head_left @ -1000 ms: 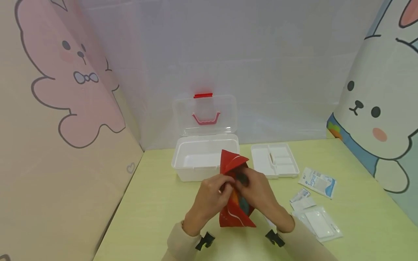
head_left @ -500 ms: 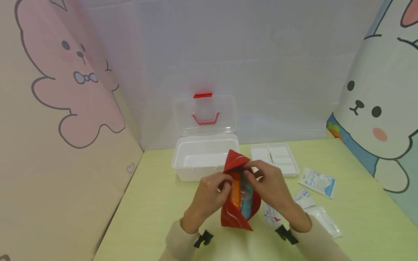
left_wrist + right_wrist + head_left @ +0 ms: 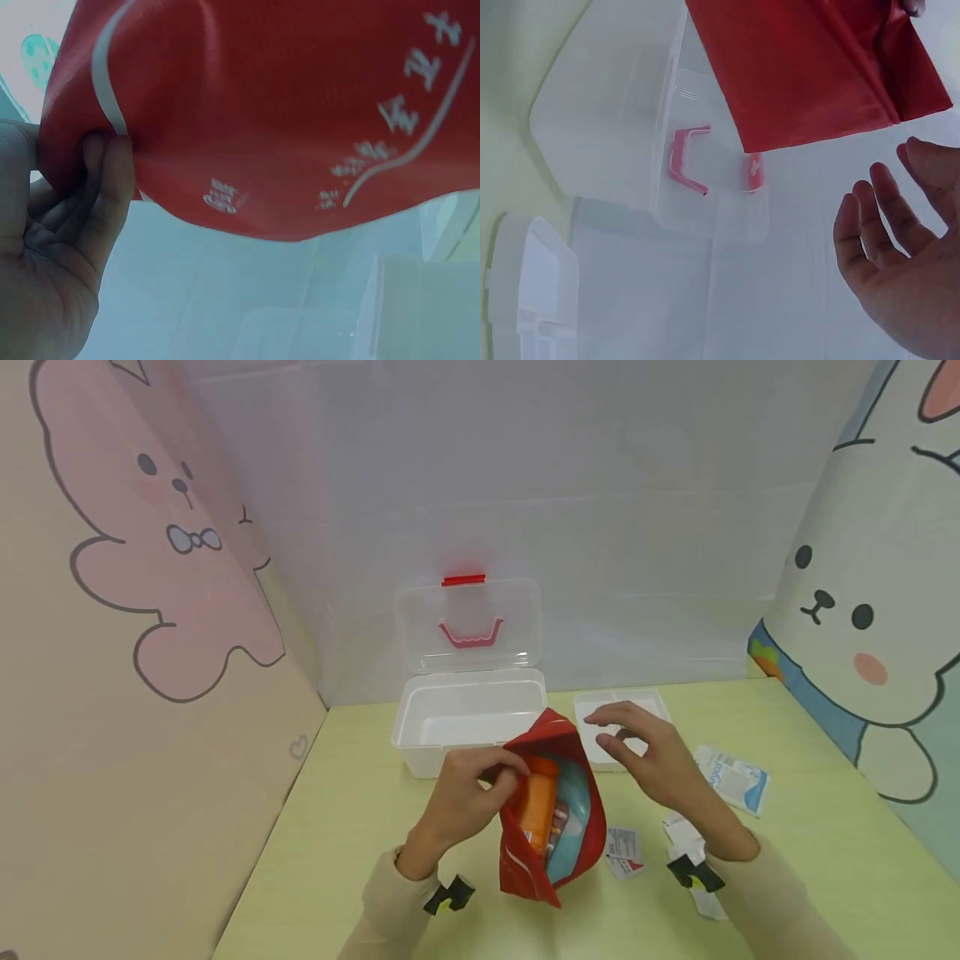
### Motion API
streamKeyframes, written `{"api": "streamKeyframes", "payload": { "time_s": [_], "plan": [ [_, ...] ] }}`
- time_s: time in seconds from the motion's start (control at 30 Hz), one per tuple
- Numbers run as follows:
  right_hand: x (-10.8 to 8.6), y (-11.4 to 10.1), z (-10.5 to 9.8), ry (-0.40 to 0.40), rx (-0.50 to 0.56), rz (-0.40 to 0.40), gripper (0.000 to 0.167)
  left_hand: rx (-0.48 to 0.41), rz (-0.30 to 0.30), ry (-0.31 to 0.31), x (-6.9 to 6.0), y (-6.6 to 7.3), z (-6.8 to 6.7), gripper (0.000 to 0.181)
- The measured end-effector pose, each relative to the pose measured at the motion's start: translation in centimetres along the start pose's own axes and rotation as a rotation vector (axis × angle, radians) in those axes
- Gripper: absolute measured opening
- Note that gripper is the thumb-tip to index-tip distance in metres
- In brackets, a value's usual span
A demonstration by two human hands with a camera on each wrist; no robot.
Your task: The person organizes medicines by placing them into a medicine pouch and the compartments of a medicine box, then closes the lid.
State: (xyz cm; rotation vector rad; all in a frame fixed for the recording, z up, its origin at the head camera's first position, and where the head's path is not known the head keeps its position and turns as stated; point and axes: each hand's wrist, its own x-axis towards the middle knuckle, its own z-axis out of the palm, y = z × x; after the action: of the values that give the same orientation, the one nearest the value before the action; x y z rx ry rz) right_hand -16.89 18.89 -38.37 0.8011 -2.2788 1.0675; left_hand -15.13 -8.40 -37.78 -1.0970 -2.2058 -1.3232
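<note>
My left hand [image 3: 468, 797] pinches the left edge of a red pouch [image 3: 592, 827] and holds it up over the table. White lettering and a curved white line run across the pouch in the left wrist view. Its mouth gapes toward me in the head view. Inside are an orange bottle [image 3: 537, 806], a light blue item [image 3: 572, 827] and a small brownish item [image 3: 557, 820] between them. Off to the pouch's right, my right hand [image 3: 660, 760] is apart from it, fingers loosely bent around nothing, as the right wrist view [image 3: 904, 247] also shows.
Behind the pouch stands a clear box [image 3: 420, 760] with its lid [image 3: 468, 627] raised. A white divided tray [image 3: 603, 756] lies right of it. Small printed packets [image 3: 624, 852], a Surgical-labelled packet [image 3: 738, 781] and white packets [image 3: 682, 831] lie on the table at right.
My right hand has come out of the pouch and moved away to the right. The pouch mouth has spread wider, showing more of its contents. My left hand has kept its pinch.
</note>
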Motion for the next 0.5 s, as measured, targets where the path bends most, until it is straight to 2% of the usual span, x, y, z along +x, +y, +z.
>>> {"api": "streamKeyframes", "payload": {
  "time_s": [0.17,0.33,0.5],
  "plan": [
    [0.0,0.7,-0.2,-0.158,0.117,-0.014,0.039,-0.167,-0.059,-0.023,0.1,0.4,-0.7,0.02],
    [0.2,0.9,-0.1,-0.291,0.301,0.029,0.042,-0.275,-0.062,-0.047,0.1,0.8,-1.0,0.02],
    [0.3,1.3,0.2,-0.364,0.432,0.056,0.04,-0.362,-0.052,-0.053,0.2,1.0,-1.1,0.018]
  ]
}}
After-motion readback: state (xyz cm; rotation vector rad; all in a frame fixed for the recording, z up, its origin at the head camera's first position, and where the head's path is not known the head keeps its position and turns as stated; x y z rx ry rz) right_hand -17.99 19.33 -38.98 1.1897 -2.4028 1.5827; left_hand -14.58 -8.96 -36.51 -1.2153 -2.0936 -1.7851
